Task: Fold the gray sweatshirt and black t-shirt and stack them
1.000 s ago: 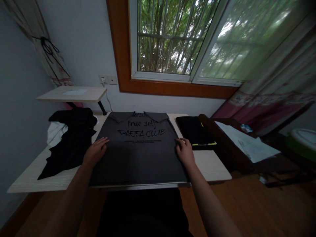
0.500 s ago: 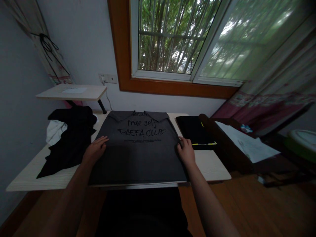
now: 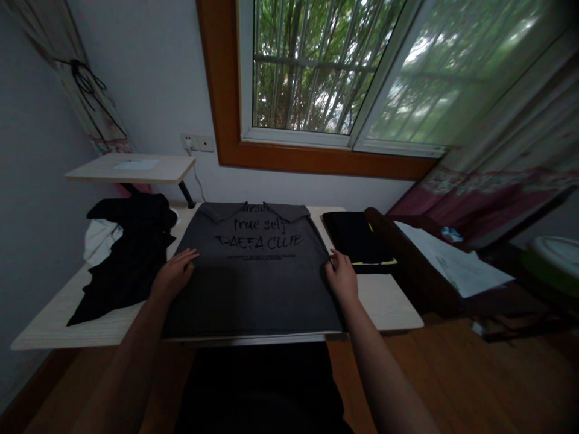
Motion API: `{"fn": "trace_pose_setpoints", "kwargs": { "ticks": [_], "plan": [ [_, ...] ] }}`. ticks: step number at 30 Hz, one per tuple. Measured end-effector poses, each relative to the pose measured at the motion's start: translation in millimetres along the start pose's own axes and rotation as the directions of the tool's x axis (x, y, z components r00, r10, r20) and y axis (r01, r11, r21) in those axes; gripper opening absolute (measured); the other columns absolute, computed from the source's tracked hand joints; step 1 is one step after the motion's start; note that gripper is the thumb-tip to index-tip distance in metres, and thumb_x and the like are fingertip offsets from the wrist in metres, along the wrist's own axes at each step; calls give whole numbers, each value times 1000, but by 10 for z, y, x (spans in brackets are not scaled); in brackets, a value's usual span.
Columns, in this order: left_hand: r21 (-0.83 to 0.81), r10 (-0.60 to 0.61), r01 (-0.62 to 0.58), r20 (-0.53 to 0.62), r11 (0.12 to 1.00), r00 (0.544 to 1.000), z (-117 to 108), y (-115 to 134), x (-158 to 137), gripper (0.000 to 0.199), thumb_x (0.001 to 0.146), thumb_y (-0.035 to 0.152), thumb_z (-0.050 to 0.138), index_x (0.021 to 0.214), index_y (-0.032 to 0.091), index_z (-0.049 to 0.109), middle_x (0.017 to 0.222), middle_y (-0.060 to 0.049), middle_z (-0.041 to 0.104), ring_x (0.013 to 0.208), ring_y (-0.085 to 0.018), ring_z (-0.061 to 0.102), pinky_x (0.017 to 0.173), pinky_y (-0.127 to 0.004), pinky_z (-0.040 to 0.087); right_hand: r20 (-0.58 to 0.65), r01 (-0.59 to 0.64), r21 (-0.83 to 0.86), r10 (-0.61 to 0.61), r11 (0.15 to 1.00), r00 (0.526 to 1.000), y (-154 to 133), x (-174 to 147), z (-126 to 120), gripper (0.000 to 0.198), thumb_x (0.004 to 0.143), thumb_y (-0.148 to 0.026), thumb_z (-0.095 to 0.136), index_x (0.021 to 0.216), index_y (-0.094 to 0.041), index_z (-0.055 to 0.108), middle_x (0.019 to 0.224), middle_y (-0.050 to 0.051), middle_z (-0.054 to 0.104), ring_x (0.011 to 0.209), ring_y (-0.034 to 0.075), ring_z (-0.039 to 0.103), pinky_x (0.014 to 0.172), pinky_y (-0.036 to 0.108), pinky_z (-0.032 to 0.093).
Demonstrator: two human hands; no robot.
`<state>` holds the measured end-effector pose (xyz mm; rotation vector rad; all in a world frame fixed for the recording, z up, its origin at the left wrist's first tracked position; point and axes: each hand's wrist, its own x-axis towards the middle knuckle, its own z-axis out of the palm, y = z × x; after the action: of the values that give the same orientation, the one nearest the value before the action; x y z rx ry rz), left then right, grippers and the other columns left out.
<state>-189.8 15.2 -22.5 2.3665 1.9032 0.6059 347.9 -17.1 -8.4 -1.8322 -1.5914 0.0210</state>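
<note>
A dark grey collared shirt (image 3: 253,295) with black lettering lies flat on the light wooden table (image 3: 393,301), its collar toward the wall. My left hand (image 3: 176,272) rests on the shirt's left side, palm down with the fingers stretched out. At the right edge lies my right hand (image 3: 342,277), its fingers slightly bent and the thumb apart, touching the cloth. Neither hand lifts the fabric.
Left on the table is a rumpled heap of black clothing (image 3: 136,259) with a white cloth (image 3: 103,241). A small raised shelf (image 3: 158,172) stands behind it. Folded black clothing (image 3: 353,238) with yellow trim lies right, beside a brown armrest (image 3: 407,259) bearing a pale sheet (image 3: 452,259).
</note>
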Motion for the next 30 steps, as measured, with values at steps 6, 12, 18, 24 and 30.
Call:
{"fn": "trace_pose_setpoints", "kwargs": {
  "ticks": [6, 12, 18, 24, 30],
  "plan": [
    [-4, -9, 9, 0, 1000, 1000, -20, 36, 5, 49, 92, 32, 39, 129, 20, 69, 143, -5, 62, 139, -22, 52, 121, -41, 38, 7, 8, -15, -8, 1000, 1000, -23, -1, -11, 46, 92, -31, 46, 134, -18, 57, 119, 13, 62, 108, 28, 61, 90, 40, 51],
    [-22, -15, 15, -5, 1000, 1000, -43, 59, 0, 48, 91, 31, 40, 128, 22, 70, 143, -3, 62, 139, -22, 53, 121, -42, 38, 3, 1, -7, -1, 1000, 1000, 0, -2, 4, 45, 91, -32, 46, 132, -19, 58, 116, 12, 62, 106, 28, 62, 88, 39, 51],
    [-38, -3, 2, -19, 999, 1000, -32, 50, -3, 49, 91, 32, 40, 128, 20, 70, 142, -6, 63, 139, -24, 53, 121, -44, 38, 15, -3, 7, 3, 1000, 1000, -14, -8, -7, 45, 91, -33, 45, 131, -18, 59, 116, 12, 61, 106, 27, 61, 89, 39, 51],
    [-17, 0, 0, -6, 1000, 1000, -39, 67, -7, 49, 93, 32, 38, 129, 20, 68, 143, -5, 63, 139, -22, 52, 121, -42, 37, 21, -16, 17, 15, 1000, 1000, -20, -8, -16, 44, 91, -34, 47, 130, -18, 60, 116, 13, 59, 105, 28, 61, 89, 39, 51],
    [3, -62, 63, -91, 998, 994, -116, 84, -37, 45, 90, 31, 44, 126, 23, 69, 141, -6, 64, 140, -26, 49, 122, -47, 32, 5, -34, 33, 34, 999, 999, 2, 7, -31, 44, 90, -34, 48, 128, -18, 62, 117, 14, 60, 105, 28, 62, 90, 40, 51]
  ]
}}
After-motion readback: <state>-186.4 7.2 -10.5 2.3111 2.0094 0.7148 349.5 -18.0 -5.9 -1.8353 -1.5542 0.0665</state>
